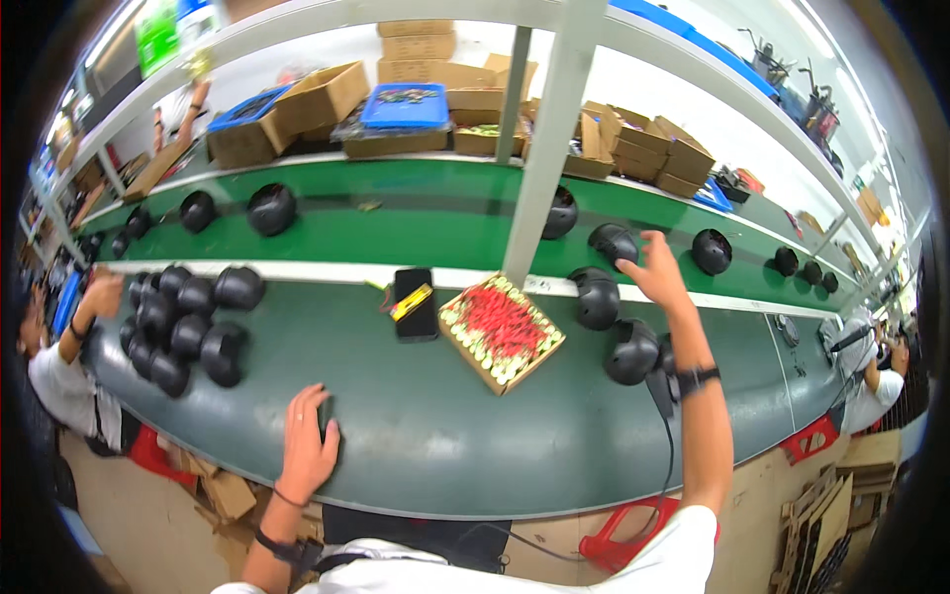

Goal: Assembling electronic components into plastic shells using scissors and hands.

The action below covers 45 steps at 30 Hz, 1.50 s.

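Right hand (655, 267) reaches, fingers spread and empty, toward a black helmet (615, 243) beyond the box of red parts (501, 329); left hand (308, 441) rests nearer, gripping a small dark object (325, 417).

Left hand (309, 443) flat on grey bench (445, 436), fingers over small dark thing (325, 416), kind unclear. Right hand (655, 269) raised, fingers spread, just beside black helmet (615, 244) on green belt (416, 213). Three more helmets (633, 351) near right forearm. Box (501, 331) of red and pale parts mid-bench, black phone (416, 303) just left of it, yellow strip across it. Cluster of helmets (183, 325) far left, co-worker's hand (102, 294) beside it. Cartons (327, 99) and blue trays (404, 105) on shelf above. Another person (876, 381) far right. White post (549, 139) up centre.
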### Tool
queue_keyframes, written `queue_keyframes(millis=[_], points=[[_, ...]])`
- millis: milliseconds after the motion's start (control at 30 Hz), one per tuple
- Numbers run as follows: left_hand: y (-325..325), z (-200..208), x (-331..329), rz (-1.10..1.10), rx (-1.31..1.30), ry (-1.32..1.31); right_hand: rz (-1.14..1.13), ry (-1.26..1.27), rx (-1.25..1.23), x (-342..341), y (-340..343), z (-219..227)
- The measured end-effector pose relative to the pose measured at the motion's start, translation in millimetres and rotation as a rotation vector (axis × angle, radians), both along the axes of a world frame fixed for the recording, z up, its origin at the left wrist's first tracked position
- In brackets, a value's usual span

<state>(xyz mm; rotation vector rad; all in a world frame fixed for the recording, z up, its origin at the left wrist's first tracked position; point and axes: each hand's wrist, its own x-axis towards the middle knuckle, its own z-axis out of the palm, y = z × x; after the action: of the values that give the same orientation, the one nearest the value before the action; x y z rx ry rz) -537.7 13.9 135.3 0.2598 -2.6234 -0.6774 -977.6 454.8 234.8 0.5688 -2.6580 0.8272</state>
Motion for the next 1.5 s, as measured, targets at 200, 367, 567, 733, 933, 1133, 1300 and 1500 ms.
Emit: queue_keyframes(millis=[200, 367, 567, 733, 933, 1133, 1300, 1500], points=[[-3.8, -1.0, 13.2, 0.195, -0.119, -0.151, -0.064, -0.074, 0.333, -169.4, -21.0, -84.8], [-3.6, -2.1, -16.8, 0.046, 0.038, -0.151, -0.137, -0.148, 0.387, -184.8, 56.8, -69.9], [-17.8, 11.0, 23.1, 0.141, 0.075, -0.162, -0.168, 0.098, 0.058, -65.8, 57.1, -25.6], [-17.1, 5.2, 26.8, 0.085, 0.224, -0.027, 0.234, -0.230, 0.053, 217.0, -99.7, 51.7], [-19.0, -5.4, 38.2, 0.181, 0.517, 0.370, 0.557, -0.382, 0.226, 319.7, -281.7, -14.5], [-38.0, 18.4, 61.9, 0.281, 0.036, 0.103, 0.987, -0.309, -0.106, 331.7, -327.4, 20.4], [-64.9, 9.5, 55.6, 0.297, -0.127, -0.035, 1.646, -0.217, -0.347, 308.9, -287.8, 103.4], [-79.6, -17.2, 50.9, 0.301, -0.172, 0.004, 1.844, -0.753, -1.345, 358.4, -241.9, 144.3]])
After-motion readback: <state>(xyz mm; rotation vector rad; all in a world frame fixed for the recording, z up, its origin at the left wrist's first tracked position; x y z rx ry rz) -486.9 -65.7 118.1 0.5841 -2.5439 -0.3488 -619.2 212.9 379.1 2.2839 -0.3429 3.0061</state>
